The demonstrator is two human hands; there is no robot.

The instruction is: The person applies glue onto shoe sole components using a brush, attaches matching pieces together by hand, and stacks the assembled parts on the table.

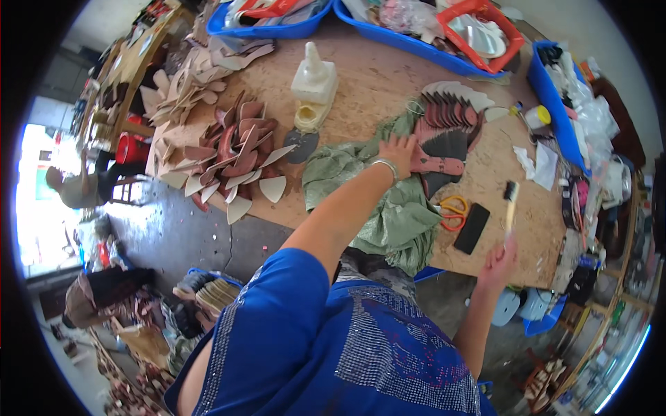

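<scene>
With the left hand [397, 150] laid flat, fingers spread, on the pink sole piece [437, 165] beside the green cloth [388, 208] on the counter [368, 83], the brush [511, 201], gripped in the right hand [498, 260], is best applied while that piece is pinned.

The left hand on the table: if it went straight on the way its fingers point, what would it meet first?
The left hand rests on a pink shoe piece, fingers pointing up and right. It would probably meet first the fanned row of dark shoe pieces just beyond, though depth is hard to judge.
</scene>
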